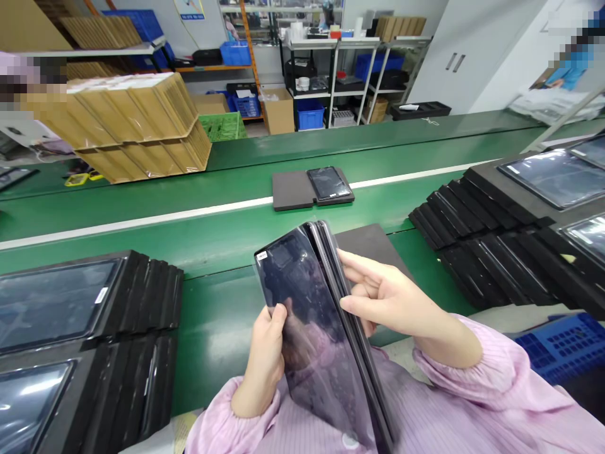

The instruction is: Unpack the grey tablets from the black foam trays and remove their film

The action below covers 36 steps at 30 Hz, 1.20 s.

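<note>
I hold a small stack of dark tablets [312, 328] upright in front of my chest, the front one wrapped in glossy film. My left hand [265, 359] grips the stack's left edge with the thumb on the screen. My right hand [387, 296] presses against the right edges, fingers curled round the tablets. Behind the stack a grey foam pad [373, 243] lies on the green bench.
On the green conveyor [198, 189] lies a foam tray with one tablet [328, 184]. Black foam trays holding screens are stacked at the left [85, 328] and right [520, 221]. Wrapped cardboard bundles [137, 126] sit at far left. A blue crate [562, 343] stands by my right elbow.
</note>
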Each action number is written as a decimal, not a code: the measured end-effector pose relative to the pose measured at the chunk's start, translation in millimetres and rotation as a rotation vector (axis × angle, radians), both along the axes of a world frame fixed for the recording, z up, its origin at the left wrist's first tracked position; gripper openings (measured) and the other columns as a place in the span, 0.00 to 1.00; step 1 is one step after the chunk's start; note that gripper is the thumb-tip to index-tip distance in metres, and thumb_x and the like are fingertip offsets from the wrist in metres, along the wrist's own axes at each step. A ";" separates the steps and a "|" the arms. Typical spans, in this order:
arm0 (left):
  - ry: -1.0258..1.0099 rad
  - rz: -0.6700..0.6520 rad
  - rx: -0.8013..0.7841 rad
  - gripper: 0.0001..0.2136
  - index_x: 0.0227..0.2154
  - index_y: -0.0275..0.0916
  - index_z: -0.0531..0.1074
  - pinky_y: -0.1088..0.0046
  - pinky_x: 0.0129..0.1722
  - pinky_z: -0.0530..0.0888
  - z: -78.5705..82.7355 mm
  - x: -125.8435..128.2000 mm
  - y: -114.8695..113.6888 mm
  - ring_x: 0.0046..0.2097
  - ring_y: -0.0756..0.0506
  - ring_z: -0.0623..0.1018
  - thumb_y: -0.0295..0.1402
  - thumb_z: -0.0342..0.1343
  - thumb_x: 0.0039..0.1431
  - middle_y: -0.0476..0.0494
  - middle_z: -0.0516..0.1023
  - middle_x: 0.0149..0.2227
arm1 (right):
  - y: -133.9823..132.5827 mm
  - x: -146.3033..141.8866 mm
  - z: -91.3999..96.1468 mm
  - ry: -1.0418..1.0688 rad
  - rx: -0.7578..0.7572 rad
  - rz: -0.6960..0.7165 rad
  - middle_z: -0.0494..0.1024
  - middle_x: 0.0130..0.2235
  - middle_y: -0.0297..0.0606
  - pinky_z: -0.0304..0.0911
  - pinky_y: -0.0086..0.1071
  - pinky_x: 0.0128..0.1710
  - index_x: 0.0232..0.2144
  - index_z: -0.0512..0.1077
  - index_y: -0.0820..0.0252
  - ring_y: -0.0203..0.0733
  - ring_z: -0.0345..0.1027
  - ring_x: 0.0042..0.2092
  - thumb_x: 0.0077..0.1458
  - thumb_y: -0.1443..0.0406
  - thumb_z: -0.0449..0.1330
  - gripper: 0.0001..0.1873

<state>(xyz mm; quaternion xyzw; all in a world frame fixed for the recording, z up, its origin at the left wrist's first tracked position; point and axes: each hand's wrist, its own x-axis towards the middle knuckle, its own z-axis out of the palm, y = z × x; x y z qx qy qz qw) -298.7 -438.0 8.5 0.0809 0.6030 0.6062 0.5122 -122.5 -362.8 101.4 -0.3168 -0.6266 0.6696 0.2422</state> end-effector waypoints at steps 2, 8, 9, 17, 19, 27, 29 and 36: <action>0.005 0.002 -0.007 0.31 0.26 0.35 0.70 0.75 0.30 0.68 0.6 0.0 -1.6 0.28 0.50 0.72 0.55 0.68 0.22 0.49 0.76 0.26 | -1.3 0.7 -0.1 -0.010 0.001 -0.001 0.81 0.40 0.43 0.61 0.23 0.16 0.64 0.50 0.54 0.27 0.64 0.17 0.50 0.70 0.59 0.41; 0.037 -0.003 -0.008 0.30 0.24 0.36 0.67 0.76 0.27 0.67 -0.4 -1.0 -5.2 0.26 0.51 0.70 0.55 0.68 0.24 0.51 0.73 0.23 | -5.6 2.6 1.0 0.034 0.084 -0.051 0.80 0.42 0.42 0.64 0.25 0.18 0.61 0.57 0.53 0.27 0.63 0.18 0.49 0.70 0.61 0.37; 0.038 0.000 -0.007 0.30 0.24 0.36 0.67 0.77 0.26 0.66 -0.6 -1.1 -5.7 0.25 0.51 0.70 0.55 0.68 0.24 0.51 0.72 0.22 | -6.5 2.9 1.3 0.044 0.095 -0.058 0.80 0.42 0.41 0.64 0.25 0.18 0.61 0.58 0.52 0.26 0.63 0.17 0.49 0.70 0.61 0.37; 0.040 -0.018 0.028 0.28 0.23 0.36 0.66 0.76 0.26 0.66 -2.4 -1.4 -6.0 0.25 0.51 0.69 0.54 0.68 0.26 0.52 0.72 0.22 | -13.1 1.4 5.4 0.043 0.136 -0.080 0.80 0.39 0.37 0.65 0.27 0.20 0.59 0.61 0.51 0.25 0.55 0.17 0.49 0.69 0.61 0.34; 0.027 -0.034 0.049 0.28 0.24 0.36 0.67 0.76 0.26 0.67 -3.6 0.4 -4.4 0.25 0.50 0.70 0.54 0.68 0.27 0.51 0.73 0.23 | -13.8 -2.2 6.4 0.021 0.147 -0.095 0.80 0.35 0.35 0.65 0.27 0.20 0.60 0.60 0.52 0.26 0.55 0.17 0.51 0.69 0.59 0.33; -0.099 -0.025 0.094 0.27 0.24 0.37 0.69 0.76 0.25 0.67 -11.1 15.7 2.1 0.25 0.50 0.70 0.54 0.69 0.26 0.50 0.74 0.24 | -18.3 -9.0 5.6 -0.083 0.168 0.003 0.60 0.17 0.20 0.55 0.24 0.19 0.64 0.51 0.57 0.28 0.51 0.18 0.48 0.73 0.56 0.41; -0.109 -0.024 0.105 0.27 0.23 0.37 0.69 0.76 0.24 0.66 -13.5 18.0 2.4 0.24 0.50 0.70 0.54 0.68 0.27 0.51 0.73 0.22 | -20.2 -7.8 5.4 -0.075 0.159 0.026 0.65 0.23 0.24 0.56 0.24 0.20 0.64 0.50 0.55 0.27 0.54 0.20 0.47 0.74 0.56 0.43; -0.140 -0.016 0.146 0.25 0.23 0.37 0.70 0.75 0.26 0.68 -23.3 19.9 2.9 0.25 0.51 0.70 0.53 0.68 0.29 0.52 0.72 0.22 | -25.5 -8.7 2.3 -0.056 0.199 0.017 0.67 0.49 0.39 0.60 0.25 0.21 0.64 0.48 0.46 0.23 0.58 0.22 0.47 0.73 0.55 0.43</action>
